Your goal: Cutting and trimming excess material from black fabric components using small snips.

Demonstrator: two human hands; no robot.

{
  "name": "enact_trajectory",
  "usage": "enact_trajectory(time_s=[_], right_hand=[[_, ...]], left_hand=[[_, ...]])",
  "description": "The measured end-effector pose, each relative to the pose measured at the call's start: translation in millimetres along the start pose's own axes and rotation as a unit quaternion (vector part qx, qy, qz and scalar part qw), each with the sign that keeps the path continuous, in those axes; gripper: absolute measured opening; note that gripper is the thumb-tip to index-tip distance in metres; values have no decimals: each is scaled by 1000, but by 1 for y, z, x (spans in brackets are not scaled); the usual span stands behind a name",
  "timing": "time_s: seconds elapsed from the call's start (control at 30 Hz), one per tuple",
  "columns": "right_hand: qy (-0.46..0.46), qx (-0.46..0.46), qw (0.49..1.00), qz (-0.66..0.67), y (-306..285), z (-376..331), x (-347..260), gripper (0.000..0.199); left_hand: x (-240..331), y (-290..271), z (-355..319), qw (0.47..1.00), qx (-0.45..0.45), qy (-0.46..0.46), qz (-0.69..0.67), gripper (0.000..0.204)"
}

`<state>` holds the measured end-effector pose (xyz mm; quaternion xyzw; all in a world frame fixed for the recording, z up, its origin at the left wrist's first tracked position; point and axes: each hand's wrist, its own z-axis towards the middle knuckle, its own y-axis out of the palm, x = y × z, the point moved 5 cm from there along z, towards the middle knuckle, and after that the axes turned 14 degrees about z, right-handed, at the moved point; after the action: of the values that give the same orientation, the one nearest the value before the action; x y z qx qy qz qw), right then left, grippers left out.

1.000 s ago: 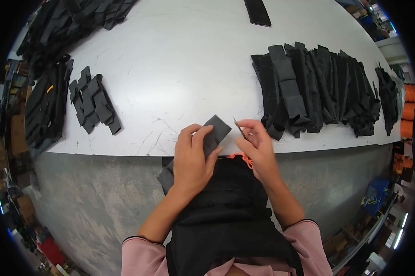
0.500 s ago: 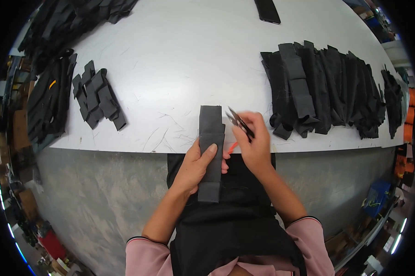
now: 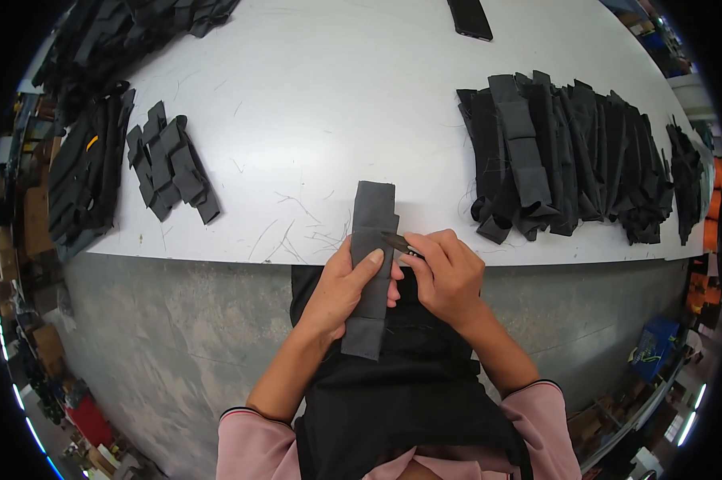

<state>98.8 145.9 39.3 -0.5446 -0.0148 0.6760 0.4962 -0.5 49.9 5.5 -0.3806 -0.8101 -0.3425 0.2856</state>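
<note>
A long dark grey fabric strip with stitched sections is held upright over the table's front edge. My left hand grips its middle, thumb on top and fingers wrapped behind. Closed around a pair of dark thread snips is my right hand. The tips of the snips touch or lie just over the strip's right edge, above my left thumb. Whether the blades are parted cannot be made out.
On the white table, a large row of dark fabric strips lies at right. A smaller pile of strips and black fabric pieces lie at left. A black phone is at the far edge. Loose threads lie scattered.
My right hand has brought the snips down and left onto the strip's right edge. The strip has shifted slightly and tilted a little to the right at its top.
</note>
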Motion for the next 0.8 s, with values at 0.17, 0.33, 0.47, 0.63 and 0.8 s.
enact_trajectory(time_s=[0.17,0.33,0.47,0.63,0.8], right_hand=[[-7,13,1000,-18,-1,-4,-2,25],[-17,-30,998,-48,-8,-2,-7,27],[-25,-44,998,-26,-10,-1,-4,27],[5,0,999,41,-10,-5,-3,25],[63,27,993,101,-5,-7,1,22]], left_hand=[[-2,-2,-1,1000,3,-11,26,22],[1,-3,-3,998,-3,-8,60,24],[0,-5,-4,997,-28,-24,61,24],[0,-4,-8,997,-50,-50,33,25],[-1,0,-5,998,-31,-37,41,26]])
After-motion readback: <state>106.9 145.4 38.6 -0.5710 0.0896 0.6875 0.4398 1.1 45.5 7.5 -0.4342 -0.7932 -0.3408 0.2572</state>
